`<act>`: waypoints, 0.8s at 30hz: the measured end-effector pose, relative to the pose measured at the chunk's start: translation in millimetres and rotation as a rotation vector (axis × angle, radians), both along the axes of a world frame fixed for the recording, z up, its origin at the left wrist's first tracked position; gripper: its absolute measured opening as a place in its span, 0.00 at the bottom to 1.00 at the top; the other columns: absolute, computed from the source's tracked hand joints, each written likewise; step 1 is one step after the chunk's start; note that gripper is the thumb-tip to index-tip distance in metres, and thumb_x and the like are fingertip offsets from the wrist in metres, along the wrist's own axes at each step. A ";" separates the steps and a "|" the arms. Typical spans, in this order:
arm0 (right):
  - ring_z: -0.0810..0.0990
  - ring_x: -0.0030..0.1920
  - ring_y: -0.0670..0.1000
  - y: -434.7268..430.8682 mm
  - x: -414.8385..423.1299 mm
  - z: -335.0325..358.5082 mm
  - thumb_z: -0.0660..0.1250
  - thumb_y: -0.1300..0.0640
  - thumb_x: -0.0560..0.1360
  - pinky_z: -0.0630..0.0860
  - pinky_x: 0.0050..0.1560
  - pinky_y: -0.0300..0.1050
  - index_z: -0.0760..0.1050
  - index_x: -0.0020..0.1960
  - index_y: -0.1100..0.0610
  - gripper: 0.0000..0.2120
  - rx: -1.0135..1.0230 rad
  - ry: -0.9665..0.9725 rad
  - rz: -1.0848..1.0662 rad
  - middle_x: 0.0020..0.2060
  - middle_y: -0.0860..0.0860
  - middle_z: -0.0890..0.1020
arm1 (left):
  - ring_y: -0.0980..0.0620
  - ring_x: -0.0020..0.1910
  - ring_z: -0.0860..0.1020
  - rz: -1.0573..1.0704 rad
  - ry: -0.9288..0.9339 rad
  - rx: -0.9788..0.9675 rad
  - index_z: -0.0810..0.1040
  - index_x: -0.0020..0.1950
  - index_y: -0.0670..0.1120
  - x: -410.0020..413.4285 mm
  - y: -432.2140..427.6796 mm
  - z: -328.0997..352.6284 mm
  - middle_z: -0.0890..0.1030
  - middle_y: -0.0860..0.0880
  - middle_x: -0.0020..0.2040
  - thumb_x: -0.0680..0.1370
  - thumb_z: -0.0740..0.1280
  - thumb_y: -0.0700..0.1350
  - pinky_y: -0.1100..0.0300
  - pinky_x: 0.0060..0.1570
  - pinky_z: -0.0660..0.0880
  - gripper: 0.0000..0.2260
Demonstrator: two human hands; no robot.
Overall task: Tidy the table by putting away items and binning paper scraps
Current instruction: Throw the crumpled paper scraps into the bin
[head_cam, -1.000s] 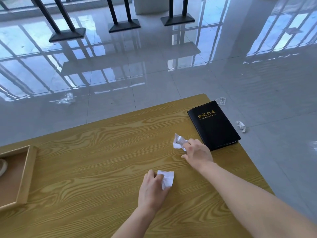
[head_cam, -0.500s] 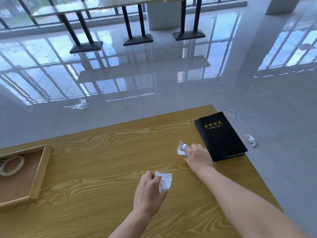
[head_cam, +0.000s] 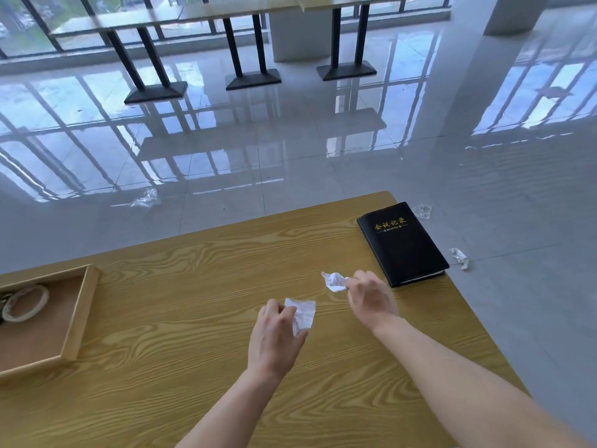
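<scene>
On the wooden table (head_cam: 200,273): both hands were seen out over the middle, each with a bit of paper in it.
Left hand (head_cam: 274,337): fingers were curled in, and a flattish white scrap (head_cam: 304,313) was pinched between thumb and fingertips, low over the wood. Whether it was touching the top couldn't be told.
Right hand (head_cam: 371,302): fingers were bunched together, and a crumpled wad (head_cam: 334,281) was gripped at the tips, sticking out to their left.
Black notebook (head_cam: 403,244): was laid flat and closed at the far right corner, gold lettering up, just beside the right hand but not touched.
Wooden tray (head_cam: 80,315): was parked at the left edge, partly cut off by the frame, with a tape roll (head_cam: 27,302) lying inside.
Floor (head_cam: 323,156): shiny grey tiles, with loose scraps (head_cam: 147,198) scattered about, one past the table's far edge and two by the notebook side.
</scene>
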State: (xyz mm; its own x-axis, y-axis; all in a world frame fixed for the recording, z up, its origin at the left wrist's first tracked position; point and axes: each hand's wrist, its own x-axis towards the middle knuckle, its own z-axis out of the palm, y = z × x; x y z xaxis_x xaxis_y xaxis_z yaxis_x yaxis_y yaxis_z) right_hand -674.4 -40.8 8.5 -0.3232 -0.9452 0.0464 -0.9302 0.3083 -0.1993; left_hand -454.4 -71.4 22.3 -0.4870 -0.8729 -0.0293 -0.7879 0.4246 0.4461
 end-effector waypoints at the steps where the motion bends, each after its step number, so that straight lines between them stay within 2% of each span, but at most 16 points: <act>1: 0.75 0.40 0.54 2.2 0.3 2.2 0.63 0.66 0.75 0.72 0.34 0.45 0.82 0.51 0.57 0.11 0.001 -0.008 0.003 0.38 0.52 0.79 | 0.51 0.57 0.71 0.004 0.004 0.001 0.77 0.63 0.49 -1.4 -0.2 1.9 0.73 0.52 0.56 0.74 0.71 0.54 0.59 0.54 0.72 0.19; 9: 0.76 0.43 0.53 52.2 30.1 33.0 0.63 0.62 0.78 0.74 0.37 0.45 0.81 0.56 0.55 0.12 -0.033 0.005 -0.087 0.41 0.52 0.79 | 0.50 0.57 0.71 -0.111 0.033 -0.024 0.77 0.62 0.48 13.6 4.1 10.8 0.73 0.51 0.56 0.75 0.71 0.54 0.57 0.55 0.72 0.18; 15: 0.77 0.38 0.55 90.2 71.6 45.1 0.68 0.66 0.74 0.74 0.32 0.47 0.83 0.51 0.58 0.09 -0.094 0.003 -0.194 0.36 0.53 0.79 | 0.49 0.57 0.72 -0.229 0.053 -0.052 0.78 0.61 0.47 38.6 15.3 20.7 0.74 0.50 0.56 0.75 0.71 0.52 0.57 0.52 0.73 0.17; 20: 0.76 0.32 0.53 123.6 101.5 52.0 0.73 0.67 0.69 0.64 0.28 0.40 0.84 0.44 0.57 0.07 -0.135 0.022 -0.296 0.31 0.51 0.77 | 0.49 0.57 0.72 -0.313 0.059 -0.058 0.78 0.60 0.47 53.7 32.8 30.0 0.73 0.50 0.56 0.75 0.71 0.52 0.55 0.53 0.75 0.16; 24: 0.75 0.31 0.53 149.3 111.7 57.7 0.74 0.68 0.68 0.63 0.28 0.39 0.84 0.42 0.59 0.06 -0.150 0.018 -0.350 0.30 0.51 0.76 | 0.49 0.57 0.72 -0.371 0.078 -0.062 0.78 0.60 0.47 56.9 50.4 35.6 0.74 0.50 0.56 0.75 0.71 0.52 0.56 0.52 0.74 0.17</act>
